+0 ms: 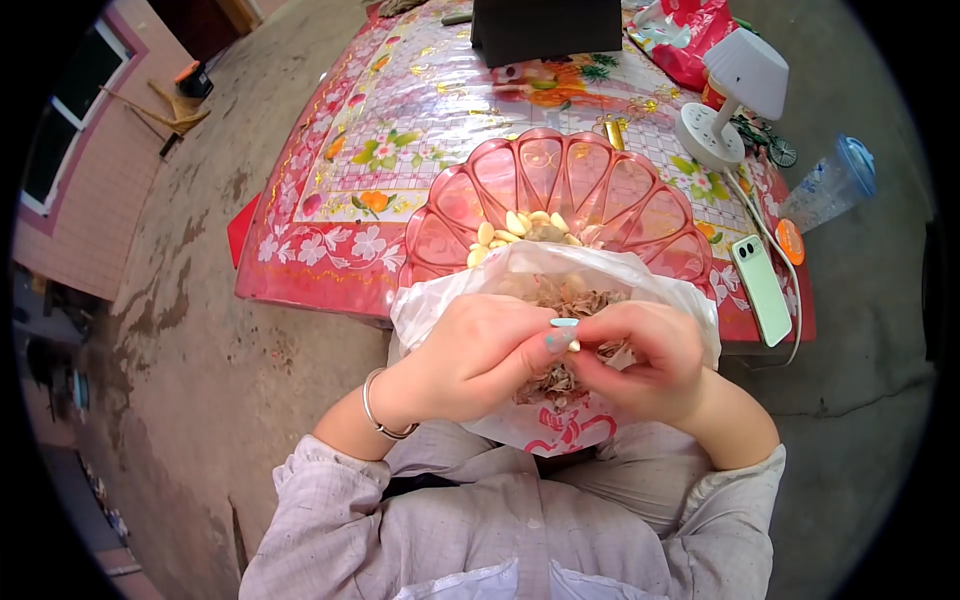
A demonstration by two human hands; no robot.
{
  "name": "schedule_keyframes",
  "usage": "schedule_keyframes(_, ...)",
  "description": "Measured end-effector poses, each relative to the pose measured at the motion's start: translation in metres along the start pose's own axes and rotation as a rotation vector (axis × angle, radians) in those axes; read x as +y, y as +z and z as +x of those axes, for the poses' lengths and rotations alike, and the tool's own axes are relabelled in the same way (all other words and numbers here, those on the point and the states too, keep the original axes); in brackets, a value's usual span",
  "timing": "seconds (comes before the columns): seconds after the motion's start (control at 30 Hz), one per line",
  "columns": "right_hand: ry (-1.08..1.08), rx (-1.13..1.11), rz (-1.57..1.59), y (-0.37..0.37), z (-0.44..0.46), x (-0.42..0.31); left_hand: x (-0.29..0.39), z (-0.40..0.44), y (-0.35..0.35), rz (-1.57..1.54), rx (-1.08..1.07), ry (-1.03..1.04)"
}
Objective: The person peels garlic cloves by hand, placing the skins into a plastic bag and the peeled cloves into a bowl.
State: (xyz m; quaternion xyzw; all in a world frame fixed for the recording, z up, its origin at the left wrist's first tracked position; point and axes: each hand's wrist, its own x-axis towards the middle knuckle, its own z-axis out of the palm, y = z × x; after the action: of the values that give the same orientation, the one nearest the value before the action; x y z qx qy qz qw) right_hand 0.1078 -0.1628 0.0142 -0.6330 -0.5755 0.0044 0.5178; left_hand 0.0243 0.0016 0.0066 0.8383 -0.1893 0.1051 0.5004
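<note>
My left hand (480, 352) and my right hand (648, 358) meet above a white plastic bag (440, 295), fingertips pinched together. Between them shows a small pale kernel (574, 346), partly hidden by the fingers. Dry brown papery husks (553, 388) fill the bag, which rests over my lap and against the table edge. Just beyond it lies a pink, clear, scalloped plate (480, 180). Several cream-coloured peeled kernels (514, 225), shaped like garlic cloves, are heaped on it, partly behind the bag's rim.
A floral-patterned cloth (350, 170) covers the table. A black stand or case (545, 30) is at the back, with a red packet (690, 45) to its right. A white lamp (710, 138), a light-green phone (761, 290), a cable and a blue-lidded cup (830, 190) are at the right.
</note>
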Motion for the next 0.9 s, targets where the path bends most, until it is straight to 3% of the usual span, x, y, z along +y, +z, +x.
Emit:
schedule_keyframes(0.3, 0.012, 0.011, 0.031, 0.0012, -0.0002, 0.002, -0.0034, -0.0023, -0.0019, -0.064, 0.019, 0.014)
schedule_keyframes(0.9, 0.018, 0.019, 0.011, -0.0006, -0.0005, 0.0021, -0.0032, 0.0011, 0.0035, 0.143, 0.077, 0.15)
